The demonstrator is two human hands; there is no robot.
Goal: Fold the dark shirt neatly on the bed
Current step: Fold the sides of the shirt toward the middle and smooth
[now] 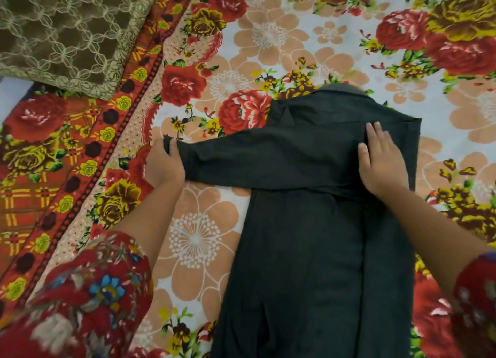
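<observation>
Red flowered sleeve of the person fills the near left corner. Dark shirt lies lengthwise on the bed, hem near, collar far. Left hand grips the cuff end of the long sleeve, fingers curled round the cloth, with the sleeve stretched out to the left. Right hand lies flat with fingers straight, pressing the shirt's right shoulder area and gripping nothing.

Progress, by judgement: early to middle. Right side looks turned in along a lengthwise crease. Left to do: lay the sleeve over the body, turn the left side in, fold the length up. Which shoulder the sleeve belongs to cannot be told.

Room: open sheet lies left, right and far of the shirt. Olive cushion sits far left, well apart. Hem runs out of view at the near edge.
</observation>
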